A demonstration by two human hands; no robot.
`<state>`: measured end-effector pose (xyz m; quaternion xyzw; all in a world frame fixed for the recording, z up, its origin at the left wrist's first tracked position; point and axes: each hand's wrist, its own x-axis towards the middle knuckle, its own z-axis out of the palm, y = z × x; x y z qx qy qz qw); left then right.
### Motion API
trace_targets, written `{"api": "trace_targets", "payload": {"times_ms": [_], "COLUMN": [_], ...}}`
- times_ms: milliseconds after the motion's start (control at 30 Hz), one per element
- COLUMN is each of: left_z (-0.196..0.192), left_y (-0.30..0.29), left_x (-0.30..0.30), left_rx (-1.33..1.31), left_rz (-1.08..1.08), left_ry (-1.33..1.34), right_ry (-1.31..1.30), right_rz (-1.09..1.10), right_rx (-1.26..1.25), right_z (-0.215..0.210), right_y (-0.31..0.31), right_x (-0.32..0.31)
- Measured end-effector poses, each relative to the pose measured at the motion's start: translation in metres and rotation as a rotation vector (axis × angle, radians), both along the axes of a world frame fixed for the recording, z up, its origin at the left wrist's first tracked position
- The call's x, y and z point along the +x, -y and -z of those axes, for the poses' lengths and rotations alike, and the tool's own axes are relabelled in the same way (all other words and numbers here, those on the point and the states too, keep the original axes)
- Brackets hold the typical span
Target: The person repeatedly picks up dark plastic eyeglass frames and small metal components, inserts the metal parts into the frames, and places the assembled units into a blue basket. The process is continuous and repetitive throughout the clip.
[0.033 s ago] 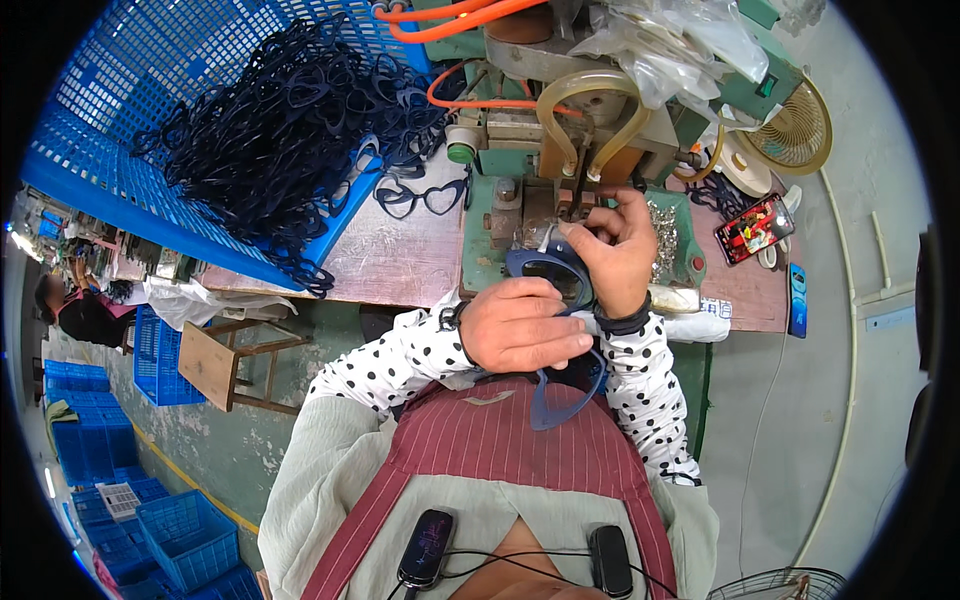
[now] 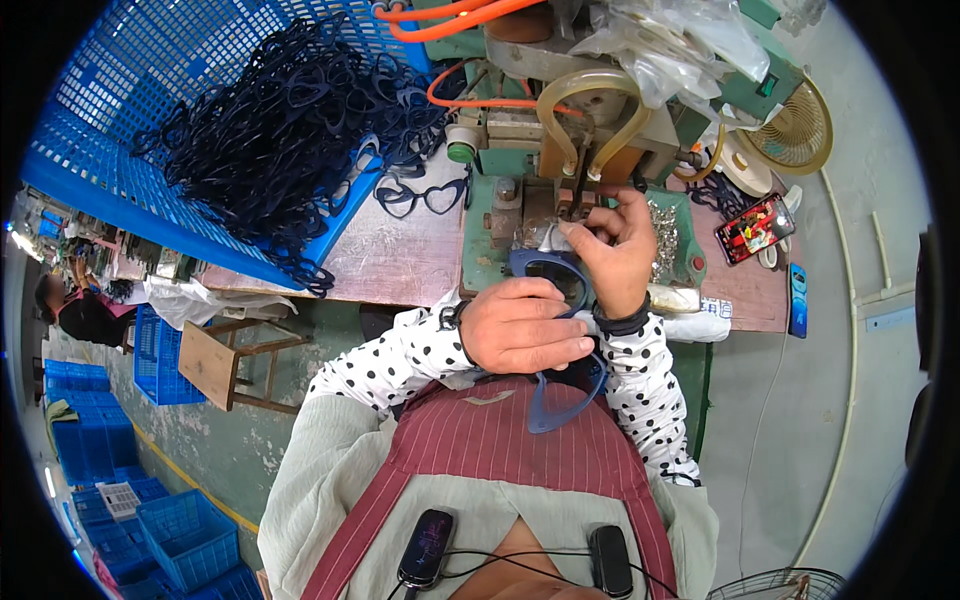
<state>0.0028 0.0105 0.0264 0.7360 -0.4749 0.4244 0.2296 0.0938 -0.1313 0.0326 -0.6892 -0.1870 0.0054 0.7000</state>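
My left hand (image 2: 520, 325) grips a dark blue heart-shaped glasses frame (image 2: 560, 412), one lens rim hanging below my fingers and the other rim rising toward the machine. My right hand (image 2: 612, 255) is just above it, fingertips pinched together at the fixture of the green machine (image 2: 520, 150), close to the frame's upper rim. What sits between those fingertips is too small to make out. A loose heart-shaped frame (image 2: 425, 195) lies on the wooden bench (image 2: 390, 260) to the left.
A big heap of dark blue frames (image 2: 280, 130) fills a blue mesh crate (image 2: 120, 100) at the back left. Small metal parts (image 2: 663, 235), a phone (image 2: 755, 228) and a fan (image 2: 795, 125) lie to the right. A wooden stool (image 2: 225, 360), blue crates (image 2: 185, 530) and a person (image 2: 80, 312) are on the left.
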Motion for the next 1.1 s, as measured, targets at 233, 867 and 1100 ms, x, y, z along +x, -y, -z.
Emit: {"api": "trace_targets", "payload": {"times_ms": [233,867,1100], "left_z": [0.015,0.029,0.149], "left_y": [0.003,-0.022,-0.178], "left_x": [0.032,0.011,0.060], "left_rx": [0.049,0.007,-0.505], "left_rz": [0.079,-0.152,-1.472], "left_ry": [-0.106,-0.187,-0.688], "right_ry": [0.236,0.484,0.381], "right_rz": [0.380,0.531,0.559], "right_rx": [-0.253,-0.650,-0.689], "right_z": [0.047,0.113,0.125], "right_y": [0.060,0.106,0.108], "right_x": [0.057,0.077,0.084]}}
